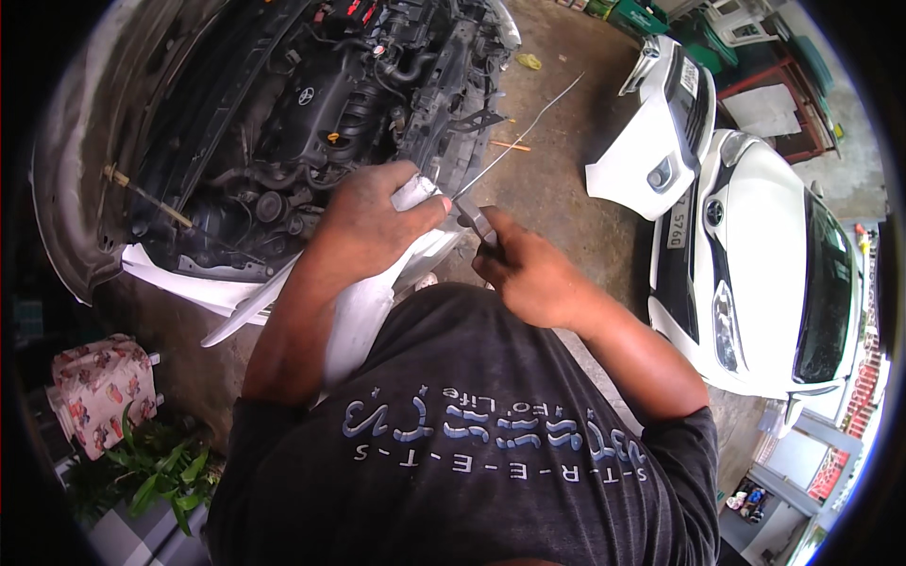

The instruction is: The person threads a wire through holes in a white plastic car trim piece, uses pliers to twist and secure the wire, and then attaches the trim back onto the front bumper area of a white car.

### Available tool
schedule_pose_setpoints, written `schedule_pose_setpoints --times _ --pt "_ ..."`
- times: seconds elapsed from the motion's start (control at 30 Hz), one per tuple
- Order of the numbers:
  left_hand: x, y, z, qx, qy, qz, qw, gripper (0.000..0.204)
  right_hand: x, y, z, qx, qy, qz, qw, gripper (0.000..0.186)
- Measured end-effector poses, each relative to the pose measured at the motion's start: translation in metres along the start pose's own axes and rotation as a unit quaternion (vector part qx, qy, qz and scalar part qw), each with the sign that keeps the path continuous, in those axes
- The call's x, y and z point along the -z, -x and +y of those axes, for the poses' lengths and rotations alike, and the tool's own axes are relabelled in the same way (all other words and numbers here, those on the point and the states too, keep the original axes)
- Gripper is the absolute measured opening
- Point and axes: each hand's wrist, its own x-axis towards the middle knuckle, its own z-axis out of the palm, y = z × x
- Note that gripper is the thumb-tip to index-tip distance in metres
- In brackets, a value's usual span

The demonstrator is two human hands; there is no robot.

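Observation:
A white car body panel (359, 325) slants up from beside my torso toward the engine bay. My left hand (377, 215) is closed over its upper end, with the thumb pointing right. Just to the right, my right hand (533, 274) grips a grey, flat-sided tool (483, 226); its exact kind does not show. The tool's end is close to the left thumb tip. From between the two hands a long, thin, slightly bent rod (519, 137) runs up and right. Whether the rod touches the tool or the panel I cannot make out.
An open engine bay (311, 123) with its front stripped lies ahead on the left. A loose white bumper (628, 170) stands to the right, against a parked white car (760, 245). At lower left are a potted plant (165, 467) and a patterned cloth (104, 391).

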Motion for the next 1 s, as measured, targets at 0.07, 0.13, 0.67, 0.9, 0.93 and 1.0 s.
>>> schedule_pose_setpoints --times 0.07,0.13,0.67,0.9,0.93,1.0 --pt "0.0 -0.001 0.001 -0.005 -0.001 -0.001 1.0 0.035 -0.002 0.0 0.001 -0.003 0.01 0.01 1.0 0.045" --pt "-0.001 -0.003 0.0 0.0 -0.007 0.0 1.0 0.034 -0.003 -0.004 0.002 -0.011 0.02 0.016 1.0 0.047" --pt "0.0 -0.015 0.008 0.002 0.021 -0.038 0.999 0.044 -0.014 -0.032 0.02 -0.03 0.028 0.055 0.998 0.035" --pt "-0.007 -0.024 -0.012 -0.011 0.016 -0.054 0.998 0.048 -0.016 -0.043 0.038 -0.002 0.027 0.037 0.999 0.029" --pt "-0.008 -0.026 -0.018 -0.002 0.027 -0.058 0.998 0.048 -0.012 -0.044 0.038 -0.003 0.024 0.04 0.999 0.029" --pt "-0.008 -0.029 -0.026 0.016 0.07 -0.075 0.995 0.048 -0.003 -0.043 0.031 -0.01 0.04 -0.01 0.999 0.034"
